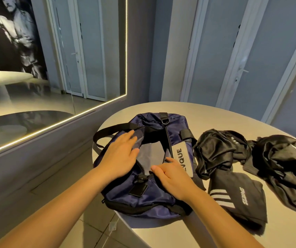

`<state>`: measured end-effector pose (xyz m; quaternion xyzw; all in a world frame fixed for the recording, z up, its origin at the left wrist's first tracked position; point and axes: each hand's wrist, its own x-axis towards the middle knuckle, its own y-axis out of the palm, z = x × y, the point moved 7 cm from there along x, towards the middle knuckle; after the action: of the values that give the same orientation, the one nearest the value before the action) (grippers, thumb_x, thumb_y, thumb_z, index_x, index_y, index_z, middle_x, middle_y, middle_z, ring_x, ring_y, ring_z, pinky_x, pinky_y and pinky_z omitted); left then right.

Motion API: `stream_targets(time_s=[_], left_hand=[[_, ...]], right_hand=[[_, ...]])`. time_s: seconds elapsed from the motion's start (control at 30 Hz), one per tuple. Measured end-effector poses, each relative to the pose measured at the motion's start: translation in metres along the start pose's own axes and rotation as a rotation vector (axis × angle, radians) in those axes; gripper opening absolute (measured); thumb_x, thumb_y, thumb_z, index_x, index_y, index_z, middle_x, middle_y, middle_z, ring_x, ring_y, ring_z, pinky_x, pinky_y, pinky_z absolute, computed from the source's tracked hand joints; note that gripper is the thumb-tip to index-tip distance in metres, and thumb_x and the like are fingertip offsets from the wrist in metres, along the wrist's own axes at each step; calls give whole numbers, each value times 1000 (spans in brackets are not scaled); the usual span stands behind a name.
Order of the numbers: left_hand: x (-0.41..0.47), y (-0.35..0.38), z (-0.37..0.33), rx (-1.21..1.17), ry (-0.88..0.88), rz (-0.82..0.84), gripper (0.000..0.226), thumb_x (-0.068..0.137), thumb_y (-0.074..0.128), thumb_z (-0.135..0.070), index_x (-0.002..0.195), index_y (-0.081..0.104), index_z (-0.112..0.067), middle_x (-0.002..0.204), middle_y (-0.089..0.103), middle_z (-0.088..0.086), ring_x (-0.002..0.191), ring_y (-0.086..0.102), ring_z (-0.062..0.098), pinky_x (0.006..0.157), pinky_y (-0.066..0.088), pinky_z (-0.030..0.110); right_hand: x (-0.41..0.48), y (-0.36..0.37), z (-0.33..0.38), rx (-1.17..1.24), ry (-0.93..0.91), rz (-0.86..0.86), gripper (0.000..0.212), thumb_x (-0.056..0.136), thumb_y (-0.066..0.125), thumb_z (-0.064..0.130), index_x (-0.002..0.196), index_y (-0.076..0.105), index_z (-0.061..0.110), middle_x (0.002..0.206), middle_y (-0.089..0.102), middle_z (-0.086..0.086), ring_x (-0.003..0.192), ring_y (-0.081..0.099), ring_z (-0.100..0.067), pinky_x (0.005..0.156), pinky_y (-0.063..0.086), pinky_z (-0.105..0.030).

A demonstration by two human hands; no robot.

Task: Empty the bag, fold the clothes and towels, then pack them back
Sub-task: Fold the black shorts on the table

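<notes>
The left grip (120, 156) lies flat with fingers spread, pressing down the far-left flap of the bag (143, 199). The right grip (174, 174) rests on the opposite lip by the zip. Its fingers are close together, but I can't tell whether the thumb pinches the edge. Between the two grips the mouth gapes, showing grey lining and nothing I can make out inside, though the far end is dark. Just right of the right grip the clothes sit on the worktop (215, 115): a crumpled black heap (218, 151), a second heap (286, 163) beyond it, and a striped piece (238, 194) nearer the person. To me, emptying looks about finished. Next comes letting go of the bag, reaching right and spreading one garment flat to fold.
</notes>
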<state>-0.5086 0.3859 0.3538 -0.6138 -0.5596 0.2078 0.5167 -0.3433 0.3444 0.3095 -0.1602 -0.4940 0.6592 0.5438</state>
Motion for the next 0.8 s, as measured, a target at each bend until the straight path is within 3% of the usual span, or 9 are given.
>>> stream_targets(time_s=[0.1,0.2,0.3,0.4,0.53,0.6,0.67,0.73,0.8], left_hand=[[-17,20,5,97,-63,166,74,104,34,-61,161,27,-15,171,7,2,158,0,20,127,7,41],[-33,29,3,176,-131,216,91,96,26,-76,164,11,-17,171,-11,5,157,-16,21,128,-4,43],[-41,23,-15,244,-122,102,103,87,12,-88,164,7,-19,170,-16,8,155,-22,22,127,-10,42],[-43,26,-34,157,-118,101,94,92,15,-81,164,10,-21,170,-15,8,155,-22,22,127,-10,42],[-45,36,-45,148,-120,116,87,93,23,-80,163,14,-29,170,-16,8,154,-26,25,126,-12,44],[-48,47,-47,157,-107,118,82,92,22,-83,160,26,-38,170,-15,6,153,-28,27,126,-12,46],[-52,57,-46,162,-69,84,86,86,12,-87,154,40,-43,171,-12,5,153,-27,27,126,-11,48],[-58,63,-44,184,-26,7,93,82,1,-85,147,52,-42,172,-5,6,155,-23,28,126,-10,48],[-65,66,-43,202,18,-77,88,88,3,-80,137,64,-38,171,6,9,157,-15,29,127,-4,50]], right_hand=[[-1,6,-6,80,24,-28,62,106,25,49,60,40,12,52,40,-7,58,49,-20,115,30,-32],[-2,7,-8,110,17,-38,55,109,31,40,60,34,17,53,32,1,55,42,-21,112,35,-37],[-9,-11,-3,156,42,-81,61,107,27,49,72,60,13,68,60,-4,70,56,-19,104,41,-43],[-34,-49,2,154,89,-263,44,108,37,43,101,69,15,93,67,0,89,61,-17,83,49,-38],[-100,-122,-28,-93,357,-610,14,101,56,30,105,65,19,104,60,2,93,60,-19,76,50,-38],[-135,-147,-68,-257,701,-586,38,97,58,45,117,60,13,117,56,-9,102,59,-31,83,51,-46],[-163,-153,-103,-344,993,-368,77,90,52,71,133,50,7,134,49,-19,119,52,-41,95,49,-55],[-178,-142,-122,-250,1120,-143,108,77,48,88,147,39,5,150,40,-21,133,44,-43,105,44,-57],[-179,-130,-132,-46,1104,-71,130,58,55,97,151,40,7,153,44,-17,134,47,-39,107,45,-53]])
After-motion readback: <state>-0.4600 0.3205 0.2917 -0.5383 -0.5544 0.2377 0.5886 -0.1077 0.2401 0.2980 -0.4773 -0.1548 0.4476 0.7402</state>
